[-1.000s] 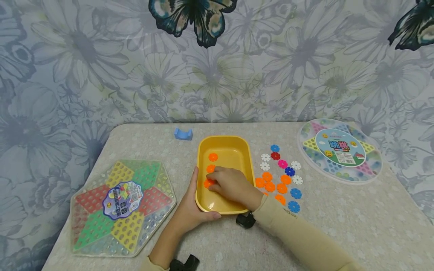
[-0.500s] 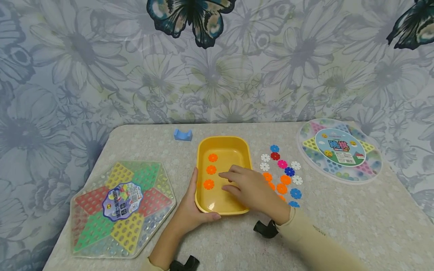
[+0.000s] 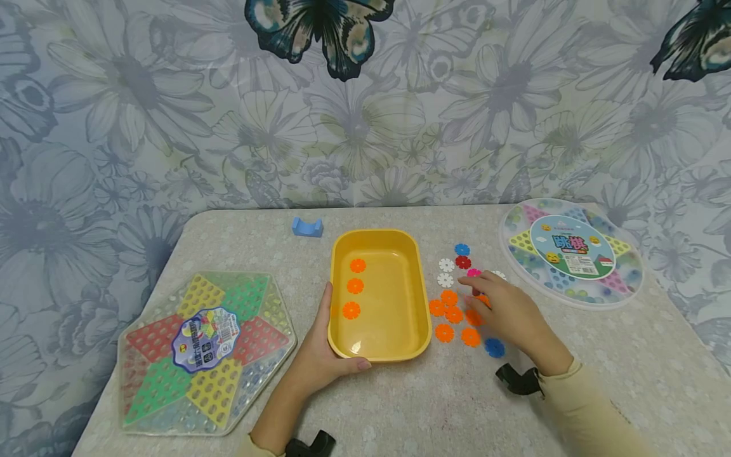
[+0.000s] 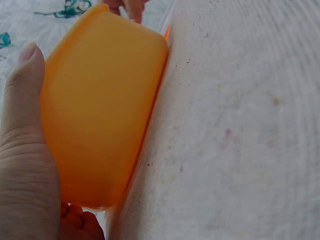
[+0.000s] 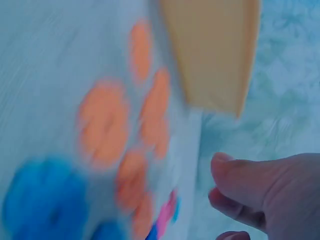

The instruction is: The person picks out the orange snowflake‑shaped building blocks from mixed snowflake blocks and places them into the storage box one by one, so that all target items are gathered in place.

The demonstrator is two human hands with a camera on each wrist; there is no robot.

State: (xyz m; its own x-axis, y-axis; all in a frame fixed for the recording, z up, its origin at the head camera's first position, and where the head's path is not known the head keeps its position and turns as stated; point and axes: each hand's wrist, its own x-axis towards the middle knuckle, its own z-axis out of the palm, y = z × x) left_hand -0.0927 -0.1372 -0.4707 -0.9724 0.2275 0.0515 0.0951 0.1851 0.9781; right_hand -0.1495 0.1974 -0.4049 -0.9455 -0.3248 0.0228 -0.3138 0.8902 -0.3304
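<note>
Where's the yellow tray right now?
In the head view, the yellow tray is just below centre, the left hand gripping its left side and loose orange discs to its right.

Yellow tray (image 3: 381,296) in every view

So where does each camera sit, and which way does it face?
On head: faces forward and down over yellow tray; left hand, right hand, forearms show.
On left wrist: faces tray's outside; left hand close, right hand beyond.
On right wrist: faces orange discs and tray; right hand only.
Head and right wrist share discs.
</note>
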